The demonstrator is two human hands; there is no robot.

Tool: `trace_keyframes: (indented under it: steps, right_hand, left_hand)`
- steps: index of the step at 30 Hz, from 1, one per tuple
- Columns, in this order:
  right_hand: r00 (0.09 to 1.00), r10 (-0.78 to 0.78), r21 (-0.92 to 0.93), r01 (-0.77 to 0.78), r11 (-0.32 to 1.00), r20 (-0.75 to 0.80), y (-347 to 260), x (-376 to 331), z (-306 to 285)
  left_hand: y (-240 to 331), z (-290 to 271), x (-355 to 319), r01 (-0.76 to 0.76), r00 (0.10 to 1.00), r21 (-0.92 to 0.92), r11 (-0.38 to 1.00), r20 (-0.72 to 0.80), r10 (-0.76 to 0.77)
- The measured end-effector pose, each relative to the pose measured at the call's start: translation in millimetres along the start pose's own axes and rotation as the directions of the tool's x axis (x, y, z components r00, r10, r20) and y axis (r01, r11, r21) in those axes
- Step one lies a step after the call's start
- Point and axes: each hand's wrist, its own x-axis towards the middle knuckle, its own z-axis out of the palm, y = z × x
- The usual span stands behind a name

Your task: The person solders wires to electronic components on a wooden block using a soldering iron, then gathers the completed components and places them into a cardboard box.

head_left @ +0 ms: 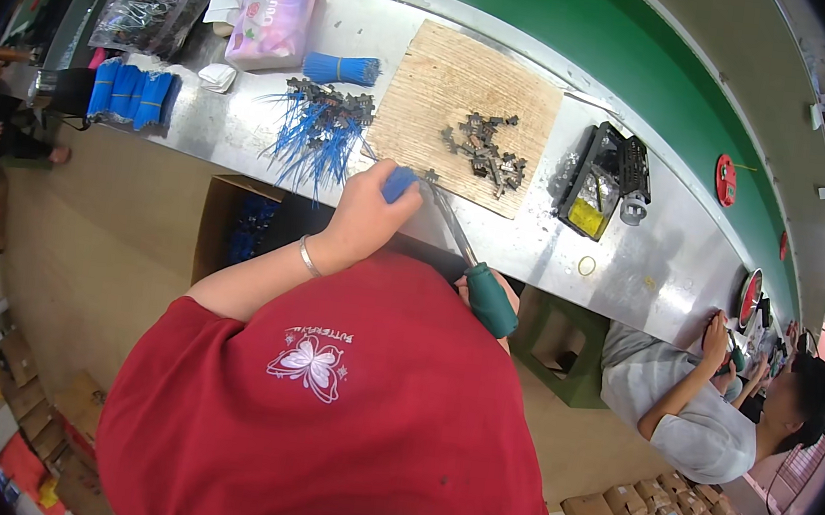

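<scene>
My left hand (pixel 364 217), a thin bracelet on its wrist, is closed around a small blue piece (pixel 398 185) at the near edge of a wooden board (pixel 452 76). My right hand (pixel 508 290) grips the green handle of a tool (pixel 490 304). The tool's thin metal shaft (pixel 451 223) runs up toward the blue piece, and its tip sits close to my left fingers. Small dark parts (pixel 485 152) lie scattered on the board. Left of the board lies a heap of blue wires with dark ends (pixel 318 127). My red shirt hides most of my right arm.
The steel bench (pixel 654 253) also holds a tied blue wire bundle (pixel 342 70), a pink soft pack (pixel 275 14), a bag of dark parts (pixel 153 1), blue bundles (pixel 129 92) and a black tray (pixel 603 182). A seated co-worker (pixel 703 409) works at right. An open cardboard box (pixel 225 223) stands below.
</scene>
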Motion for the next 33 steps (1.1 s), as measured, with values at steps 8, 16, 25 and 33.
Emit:
trace_keyframes:
  steps: [8,16,25,33]
  right_hand:
    - [0.995,-0.077,-0.056,0.074,0.996,-0.056,4,-1,0]
    - [0.981,-0.128,-0.024,0.126,0.992,-0.143,9,-3,4]
    - [0.954,-0.173,0.014,0.181,0.983,-0.245,20,-3,12]
    - [0.937,-0.228,0.009,0.239,0.971,-0.265,18,-3,11]
  left_hand:
    - [1,0,0,-0.004,1.0,-0.013,1.0,0.008,0.004]
    - [0,0,-1,-0.001,1.0,-0.007,1.0,0.012,0.001]
    - [2,-1,-3,-0.082,0.997,-0.024,0.996,0.007,0.082]
    - [0,0,-2,-0.057,0.997,-0.041,0.998,0.048,0.059]
